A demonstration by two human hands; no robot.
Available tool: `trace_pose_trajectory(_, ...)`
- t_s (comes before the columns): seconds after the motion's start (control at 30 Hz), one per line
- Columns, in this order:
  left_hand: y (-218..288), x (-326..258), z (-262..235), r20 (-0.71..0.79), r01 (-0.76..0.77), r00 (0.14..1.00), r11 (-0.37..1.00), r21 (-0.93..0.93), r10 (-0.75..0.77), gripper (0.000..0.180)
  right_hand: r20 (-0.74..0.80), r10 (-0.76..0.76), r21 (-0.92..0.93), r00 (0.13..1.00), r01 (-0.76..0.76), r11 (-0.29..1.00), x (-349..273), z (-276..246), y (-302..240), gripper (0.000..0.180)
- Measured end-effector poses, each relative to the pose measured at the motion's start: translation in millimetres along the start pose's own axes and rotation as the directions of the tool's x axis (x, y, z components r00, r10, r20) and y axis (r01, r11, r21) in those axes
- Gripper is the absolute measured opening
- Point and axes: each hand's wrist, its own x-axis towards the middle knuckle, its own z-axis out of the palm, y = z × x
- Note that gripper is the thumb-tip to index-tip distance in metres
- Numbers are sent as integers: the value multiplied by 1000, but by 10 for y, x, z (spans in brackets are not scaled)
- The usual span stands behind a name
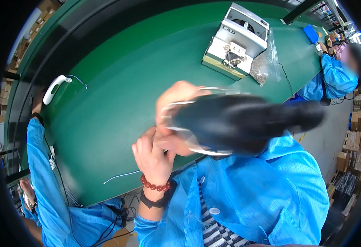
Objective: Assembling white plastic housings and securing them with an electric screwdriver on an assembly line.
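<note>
In front of my chest is a large black object (221, 123), smeared by motion, with pale curved strips along its rim; its kind cannot be made out. My right hand (174, 99), also blurred, wraps round its left end. My left hand (149, 152) is just below, its fingers curled in against my right hand and the object's lower edge; what they pinch is hidden. A red bead bracelet (155, 184) and a dark band circle my left wrist. A thin pale-blue wire (120, 176) runs leftward over the green table (102, 131) from beside that wrist.
A white boxy machine (238, 39) stands at the back, beside a clear bag (261, 72) of small parts. At left, a co-worker's blue sleeve (36, 144) reaches toward a white oval device (55, 89) with a wire. Another person (339, 70) sits far right near a blue bin (310, 34).
</note>
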Motion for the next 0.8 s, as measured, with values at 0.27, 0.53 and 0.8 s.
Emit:
trace_pose_trajectory(0.27,115,24,-190,100,107,989,994,22,-108,69,-615,-64,77,786,140,987,-149,-979,37,12)
trace_pose_trajectory(0.53,165,-62,-239,62,116,992,986,-121,-109,63,-685,-61,57,726,136,989,-286,-1143,195,10)
trace_pose_trajectory(0.8,72,-146,-294,49,-39,998,981,-190,49,50,-679,-43,79,733,131,988,-289,-1072,192,11)
